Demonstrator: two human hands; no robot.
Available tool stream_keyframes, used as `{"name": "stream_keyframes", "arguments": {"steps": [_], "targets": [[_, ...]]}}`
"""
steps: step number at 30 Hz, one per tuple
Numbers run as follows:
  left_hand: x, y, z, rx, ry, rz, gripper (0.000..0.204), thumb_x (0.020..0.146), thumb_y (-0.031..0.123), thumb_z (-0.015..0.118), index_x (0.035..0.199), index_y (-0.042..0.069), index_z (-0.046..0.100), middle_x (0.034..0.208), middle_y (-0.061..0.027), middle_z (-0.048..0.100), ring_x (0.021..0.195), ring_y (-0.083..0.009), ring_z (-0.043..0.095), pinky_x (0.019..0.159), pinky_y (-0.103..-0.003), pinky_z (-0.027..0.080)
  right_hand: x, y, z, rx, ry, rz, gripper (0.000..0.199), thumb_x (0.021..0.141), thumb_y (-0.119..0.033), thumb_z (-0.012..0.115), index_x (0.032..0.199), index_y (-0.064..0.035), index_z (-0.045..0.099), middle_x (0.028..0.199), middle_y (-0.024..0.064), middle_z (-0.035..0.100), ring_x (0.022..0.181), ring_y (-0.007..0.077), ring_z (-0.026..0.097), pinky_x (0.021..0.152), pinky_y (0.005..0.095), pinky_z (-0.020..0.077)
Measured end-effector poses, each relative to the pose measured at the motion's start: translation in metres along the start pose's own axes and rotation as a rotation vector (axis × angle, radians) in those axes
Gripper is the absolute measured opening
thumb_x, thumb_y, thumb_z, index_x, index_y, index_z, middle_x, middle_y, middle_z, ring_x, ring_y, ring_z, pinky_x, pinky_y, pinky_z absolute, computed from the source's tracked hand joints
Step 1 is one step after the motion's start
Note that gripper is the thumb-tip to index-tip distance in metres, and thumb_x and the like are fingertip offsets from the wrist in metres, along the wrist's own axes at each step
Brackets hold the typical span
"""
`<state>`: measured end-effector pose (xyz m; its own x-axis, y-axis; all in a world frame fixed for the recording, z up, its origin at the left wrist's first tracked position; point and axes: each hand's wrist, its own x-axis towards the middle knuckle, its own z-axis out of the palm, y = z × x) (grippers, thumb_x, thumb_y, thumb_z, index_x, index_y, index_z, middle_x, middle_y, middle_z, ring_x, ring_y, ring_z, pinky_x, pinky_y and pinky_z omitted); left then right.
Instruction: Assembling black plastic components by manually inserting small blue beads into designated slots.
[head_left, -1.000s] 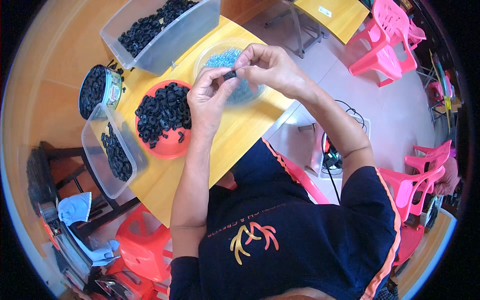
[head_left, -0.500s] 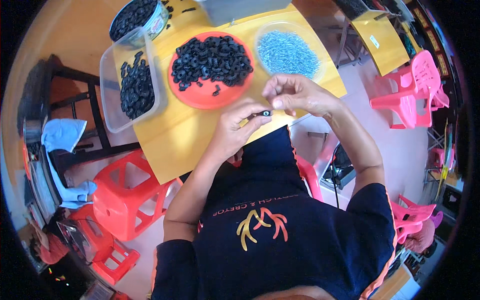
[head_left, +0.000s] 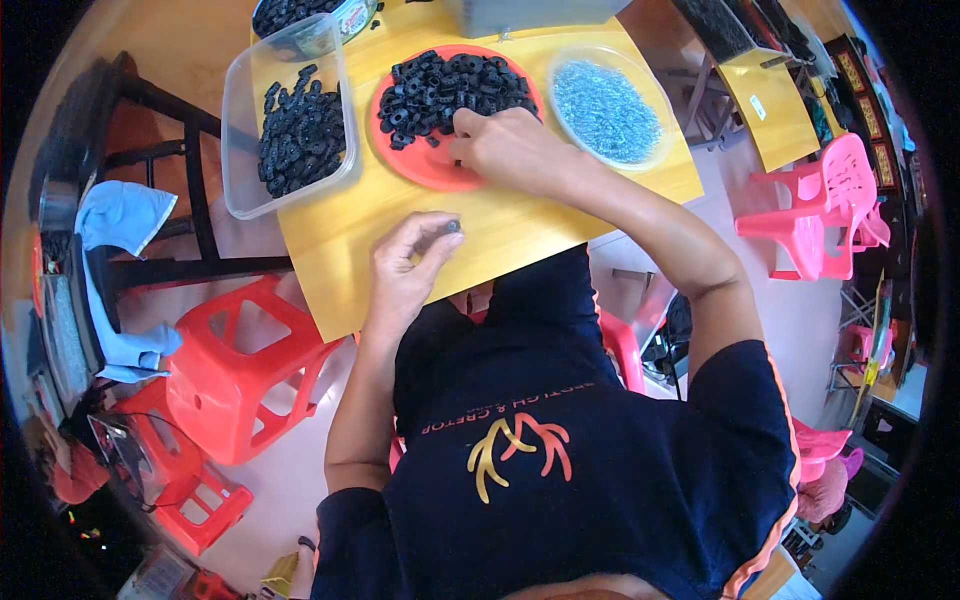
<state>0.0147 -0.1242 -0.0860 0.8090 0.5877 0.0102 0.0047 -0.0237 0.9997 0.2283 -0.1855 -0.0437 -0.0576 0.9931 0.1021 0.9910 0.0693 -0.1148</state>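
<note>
My left hand (head_left: 405, 262) is above the near side of the yellow table, its thumb and fingers pinched on a small black plastic part (head_left: 453, 226). On a red plate (head_left: 415, 165) lies a heap of small black plastic parts (head_left: 445, 92), some with round holes. Over the plate's near right side, my right hand (head_left: 510, 150) reaches in with curled fingers against the heap's edge. Whatever its fingertips grip is hidden. To the right of the plate, a clear round tub (head_left: 663, 140) holds many small silvery-blue pieces, too small to name.
Left of the plate stands a clear plastic box (head_left: 235, 150) of black parts. Behind it is a round tin (head_left: 355, 18) with more. A grey bin (head_left: 530, 12) sits at the table's far edge. Red stools (head_left: 235, 375) and pink chairs (head_left: 840, 200) stand around.
My hands have parted. The right one has moved left and away from me to the plate; the left has drawn back leftward, keeping the black part. The view has shifted slightly.
</note>
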Motion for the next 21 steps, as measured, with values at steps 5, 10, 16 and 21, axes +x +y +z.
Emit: {"name": "stream_keyframes", "arguments": {"steps": [5,10,16,21], "targets": [[0.001,0.005,-0.005,-0.08,0.032,0.015,0.015,0.085,0.001,0.067,0.1,-0.001,0.066,0.086,-0.0009,0.064,0.073,-0.0066,0.058,0.066,-0.022,0.048,0.003,-0.001,-0.002,0.206,0.073,0.006,0.011,0.076,-0.007,0.059,0.086,-0.0041,0.062,0.089,0.0155,0.061,0.073,0.0312,0.065,0.064,0.0406,0.0512],[0.01,0.021,-0.008,-0.128,0.014,0.038,0.017,0.087,0.002,0.065,0.104,-0.002,0.065,0.088,-0.0009,0.063,0.072,-0.0061,0.056,0.063,-0.02,0.046,-0.011,-0.009,-0.013,1.198,0.123,0.311,0.01,0.084,-0.01,0.067,0.09,-0.0029,0.062,0.086,0.0027,0.064,0.073,0.0089,0.059,0.063,0.0245,0.0476],[0.018,0.035,-0.002,-0.23,0.017,0.037,0.019,0.088,0.002,0.064,0.106,0.0,0.063,0.09,-0.0012,0.063,0.074,-0.0052,0.056,0.063,-0.019,0.045,-0.028,-0.024,-0.043,1.495,0.094,0.457,0.017,0.086,-0.011,0.068,0.101,-0.0041,0.066,0.088,0.0016,0.064,0.07,0.0068,0.057,0.057,0.0213,0.0447],[0.023,0.041,0.005,-0.247,-0.023,0.059,0.019,0.088,0.003,0.065,0.106,0.001,0.062,0.092,-0.0016,0.064,0.075,-0.0046,0.056,0.064,-0.02,0.046,-0.036,-0.032,-0.046,1.678,0.165,0.479,0.018,0.087,-0.014,0.068,0.103,-0.0042,0.067,0.084,0.002,0.065,0.061,0.0064,0.055,0.055,0.0207,0.0445]]}}
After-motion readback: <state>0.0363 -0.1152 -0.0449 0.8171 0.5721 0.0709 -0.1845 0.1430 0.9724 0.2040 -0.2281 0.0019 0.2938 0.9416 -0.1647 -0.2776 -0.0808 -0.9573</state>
